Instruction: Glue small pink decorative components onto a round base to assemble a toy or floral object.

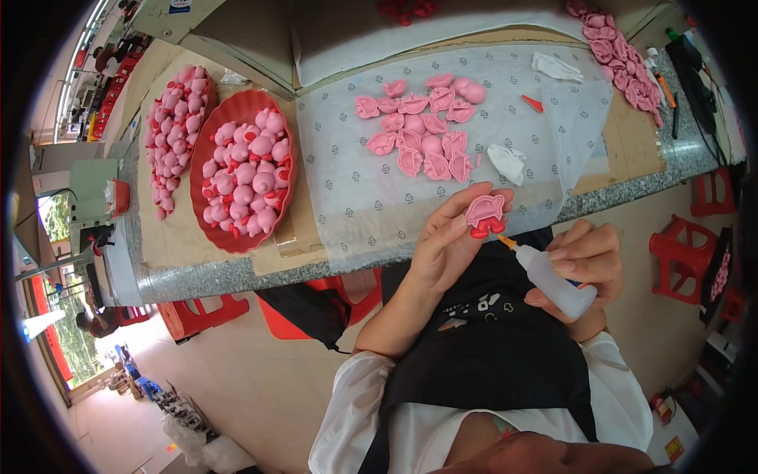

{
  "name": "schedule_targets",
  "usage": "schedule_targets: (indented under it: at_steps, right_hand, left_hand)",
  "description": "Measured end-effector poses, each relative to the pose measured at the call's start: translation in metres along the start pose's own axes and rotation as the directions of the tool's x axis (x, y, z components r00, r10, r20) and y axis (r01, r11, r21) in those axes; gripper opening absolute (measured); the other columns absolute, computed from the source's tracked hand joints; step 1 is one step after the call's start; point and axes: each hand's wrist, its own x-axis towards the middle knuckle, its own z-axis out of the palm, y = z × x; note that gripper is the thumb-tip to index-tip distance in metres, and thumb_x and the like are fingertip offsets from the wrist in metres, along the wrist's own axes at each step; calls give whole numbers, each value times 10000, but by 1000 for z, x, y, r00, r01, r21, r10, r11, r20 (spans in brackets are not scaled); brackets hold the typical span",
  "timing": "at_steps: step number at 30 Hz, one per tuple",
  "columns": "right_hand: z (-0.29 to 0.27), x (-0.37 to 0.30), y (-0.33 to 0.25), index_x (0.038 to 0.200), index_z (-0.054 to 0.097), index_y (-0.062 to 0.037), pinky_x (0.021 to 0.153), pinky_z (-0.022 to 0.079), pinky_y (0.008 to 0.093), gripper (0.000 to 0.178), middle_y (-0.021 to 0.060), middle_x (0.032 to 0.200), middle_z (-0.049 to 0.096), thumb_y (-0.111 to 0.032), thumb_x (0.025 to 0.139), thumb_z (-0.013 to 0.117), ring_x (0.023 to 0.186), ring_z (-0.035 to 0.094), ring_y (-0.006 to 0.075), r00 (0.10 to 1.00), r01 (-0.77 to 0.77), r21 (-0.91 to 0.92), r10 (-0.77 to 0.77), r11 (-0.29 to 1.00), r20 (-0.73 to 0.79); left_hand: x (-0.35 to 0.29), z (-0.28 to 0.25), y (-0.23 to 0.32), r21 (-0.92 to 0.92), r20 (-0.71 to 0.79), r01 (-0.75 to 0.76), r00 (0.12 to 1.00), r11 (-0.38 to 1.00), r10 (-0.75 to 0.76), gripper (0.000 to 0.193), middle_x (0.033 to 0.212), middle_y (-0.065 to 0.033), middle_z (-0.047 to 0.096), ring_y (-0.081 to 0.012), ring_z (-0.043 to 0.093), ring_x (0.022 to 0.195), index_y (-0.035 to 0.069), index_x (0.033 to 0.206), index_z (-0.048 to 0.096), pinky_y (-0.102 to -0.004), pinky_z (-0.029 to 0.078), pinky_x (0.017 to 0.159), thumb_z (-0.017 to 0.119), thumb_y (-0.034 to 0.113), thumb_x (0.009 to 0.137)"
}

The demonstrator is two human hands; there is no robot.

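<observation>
A pink toy half-shell (pixel 485 212) with red feet is pinched in the left hand (pixel 452 245), closed on it by thumb and fingertips, raised over the front edge of the bench (pixel 237 272). A small squeeze bottle (pixel 553 283) with an orange nozzle is gripped in the right hand (pixel 583 259), closed around its body; the tip is aimed at the lower edge of the shell, just beside it.

Handling, as judged: the shell is likely light, thin moulded plastic, fairly stiff but deformable if squeezed hard. It is best held by the outer rim, clear of the seam. The bottle looks soft-walled; light pressure should be enough.

Counts:
- one shell in hand, one bottle.
- about fourteen loose pink halves (pixel 418 130) are laid on the clear sheet (pixel 355 197); overlaps prevent an exact count.
- one red oval tray (pixel 207 207) is heaped with assembled pink figures, too many to count.
- a further pile (pixel 174 126) is set left of the tray, another (pixel 620 55) along the far right.
- two white crumpled cloths (pixel 507 162).
</observation>
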Motion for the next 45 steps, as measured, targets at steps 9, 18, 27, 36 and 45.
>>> schedule_targets:
  at_steps: [9,18,27,36,45]
  right_hand:
    - [2,-1,-3,817,464,-98,508,403,195,428,47,796,447,-168,533,777,592,431,101,1000,-7,-60,7,998,-3]
    - [4,1,1,846,518,-58,492,406,228,482,75,792,492,-94,459,803,598,495,150,1000,24,3,-24,1000,-3]
    - [5,0,0,844,512,-60,489,407,229,481,76,806,493,-93,461,801,604,502,155,1000,18,-8,-18,1000,2]
    - [8,0,3,854,502,-72,486,404,226,492,71,826,496,-98,465,801,607,502,155,999,30,-13,-30,999,-21]
    - [8,3,4,844,504,-66,481,390,220,485,76,821,503,-105,464,803,590,494,149,998,53,-37,-54,998,-15]
  left_hand:
    - [-2,0,0,-9,-2,10,1000,1000,-10,422,1171,-205,406,-257,417,1076,-3,1167,377,-353,303,925,488,157,792]
    - [1,5,-1,104,-57,43,998,994,-37,452,1153,-219,412,-291,424,1052,14,1175,373,-397,317,904,490,193,777]
    - [-1,3,-1,113,-48,39,998,993,-34,448,1157,-222,409,-290,424,1054,13,1176,372,-397,316,904,482,194,782]
    - [-2,4,-2,119,-47,45,998,992,-39,447,1149,-219,419,-280,434,1046,14,1173,378,-391,322,900,484,197,779]
    - [1,6,-3,123,-49,48,998,991,-43,451,1151,-223,416,-280,433,1044,14,1169,381,-396,319,899,488,205,774]
